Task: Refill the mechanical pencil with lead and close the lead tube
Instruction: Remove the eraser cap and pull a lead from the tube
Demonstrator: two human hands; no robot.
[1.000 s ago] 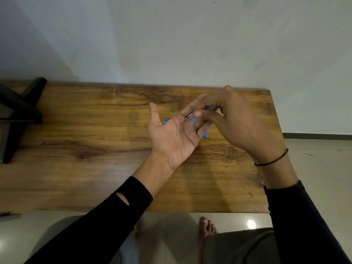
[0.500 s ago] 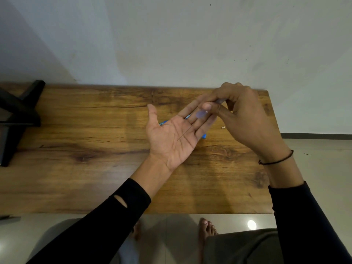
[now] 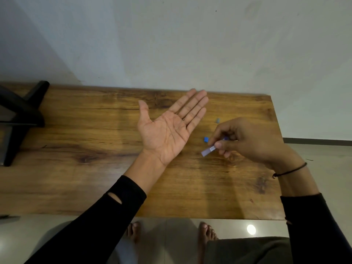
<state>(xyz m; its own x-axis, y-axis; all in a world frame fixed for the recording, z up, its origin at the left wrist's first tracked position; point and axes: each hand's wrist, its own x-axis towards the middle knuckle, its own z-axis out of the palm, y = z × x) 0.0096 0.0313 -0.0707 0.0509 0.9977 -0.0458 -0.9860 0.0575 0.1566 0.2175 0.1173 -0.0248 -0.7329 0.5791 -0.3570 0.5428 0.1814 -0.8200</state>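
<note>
My left hand point(image 3: 167, 130) is held palm up and flat above the wooden table point(image 3: 95, 168), fingers straight and nearly together. Whether a thin lead lies among the creases of the palm I cannot tell. My right hand point(image 3: 247, 141) is to its right and pinches a small translucent purple lead tube point(image 3: 208, 150), whose free end points down-left toward the table. A blue end of the mechanical pencil point(image 3: 206, 139) shows on the table just right of the left palm; the rest is hidden under that hand. A small grey cap-like piece point(image 3: 217, 120) lies farther back.
A black stand point(image 3: 21, 119) sits at the table's left end. The table's back edge meets a pale wall, and its right edge is close to my right wrist. Bare feet and a tiled floor point(image 3: 171, 241) show below the front edge.
My right hand has pulled the lead tube away from the left palm, down and to the right. The left hand has opened flat with its fingers stretched out.
</note>
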